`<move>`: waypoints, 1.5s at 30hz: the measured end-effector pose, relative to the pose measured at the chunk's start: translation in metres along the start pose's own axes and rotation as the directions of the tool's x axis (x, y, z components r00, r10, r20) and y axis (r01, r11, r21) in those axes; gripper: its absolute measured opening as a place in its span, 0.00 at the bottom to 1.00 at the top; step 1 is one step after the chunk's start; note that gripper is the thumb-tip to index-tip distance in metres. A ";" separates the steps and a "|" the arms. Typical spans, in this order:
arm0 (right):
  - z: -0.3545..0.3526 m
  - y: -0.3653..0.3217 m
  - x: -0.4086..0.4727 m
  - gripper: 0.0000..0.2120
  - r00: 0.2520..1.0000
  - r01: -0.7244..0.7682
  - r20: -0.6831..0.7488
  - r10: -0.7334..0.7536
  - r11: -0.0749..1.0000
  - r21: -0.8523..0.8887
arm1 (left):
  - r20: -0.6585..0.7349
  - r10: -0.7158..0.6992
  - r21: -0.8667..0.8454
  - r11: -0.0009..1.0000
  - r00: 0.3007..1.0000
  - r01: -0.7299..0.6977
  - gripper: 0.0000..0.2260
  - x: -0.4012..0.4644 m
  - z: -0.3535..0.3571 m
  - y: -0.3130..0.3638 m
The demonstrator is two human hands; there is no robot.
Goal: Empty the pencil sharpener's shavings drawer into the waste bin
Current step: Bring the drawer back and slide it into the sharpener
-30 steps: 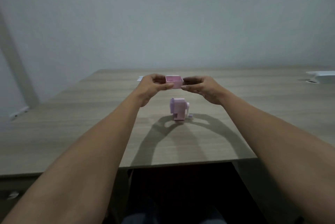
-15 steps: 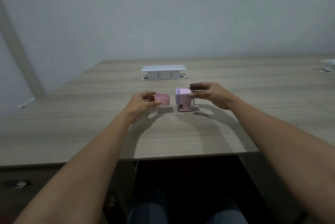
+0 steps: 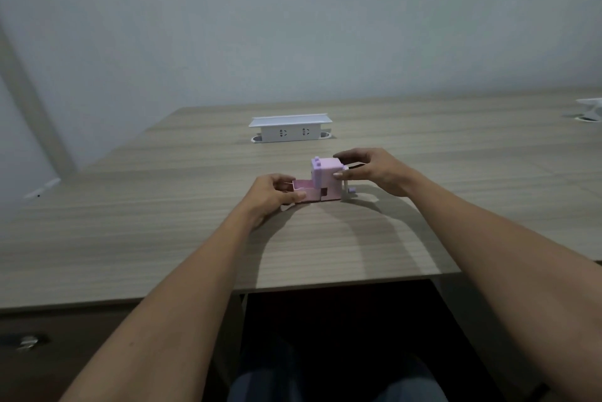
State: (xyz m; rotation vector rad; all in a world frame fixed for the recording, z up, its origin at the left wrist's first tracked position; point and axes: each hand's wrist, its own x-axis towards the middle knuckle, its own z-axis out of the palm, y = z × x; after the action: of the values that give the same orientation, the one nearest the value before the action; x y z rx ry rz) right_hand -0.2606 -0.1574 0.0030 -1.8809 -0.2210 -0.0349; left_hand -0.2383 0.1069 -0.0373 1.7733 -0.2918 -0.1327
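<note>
A pale grey wall (image 3: 293,27) filled the upper half of the view, meeting the far edge of a wood-grain desk (image 3: 163,239). The desk's near edge ran across the lower frame, with a dark knee space below it. Bare desktop lay open on every side of the hands, widest to the left and toward the near edge. A white socket box (image 3: 290,129) stood well behind the work, near the far edge, and another white fitting (image 3: 591,110) sat at the right border.

The pink pencil sharpener (image 3: 327,178) stood upright on the desk near the middle. The right hand (image 3: 374,170) was closed around its upper body, thumb on the near face. The shavings drawer (image 3: 304,191) stuck out of the sharpener's left side, partly inside it, resting on the desktop. The left hand (image 3: 272,195) pinched the drawer's outer end between thumb and fingers.
</note>
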 end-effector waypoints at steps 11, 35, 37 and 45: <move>-0.001 0.004 0.002 0.26 1.000 0.027 0.001 -0.027 1.000 0.003 | 0.007 0.041 -0.043 0.998 0.999 -0.041 0.27 0.006 0.003 -0.007; -0.006 0.009 0.036 0.28 0.995 0.080 -0.073 -0.072 0.991 0.108 | 0.061 0.207 0.063 0.976 0.977 -0.210 0.19 0.049 0.030 0.043; -0.016 0.007 0.053 0.28 0.992 0.096 -0.091 -0.086 0.989 0.116 | 0.052 0.216 0.073 0.973 0.975 -0.220 0.18 0.070 0.030 0.051; -0.055 0.019 0.136 0.25 0.989 0.119 -0.091 -0.113 0.991 0.057 | 0.043 0.199 0.113 0.973 0.979 -0.203 0.20 0.165 0.033 0.064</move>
State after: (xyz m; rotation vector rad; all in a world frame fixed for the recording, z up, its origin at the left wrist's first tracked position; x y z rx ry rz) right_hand -0.1192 -0.1970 0.0210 -1.7985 -0.2685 -0.1871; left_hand -0.0958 0.0188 0.0288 1.8470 -0.5083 0.0019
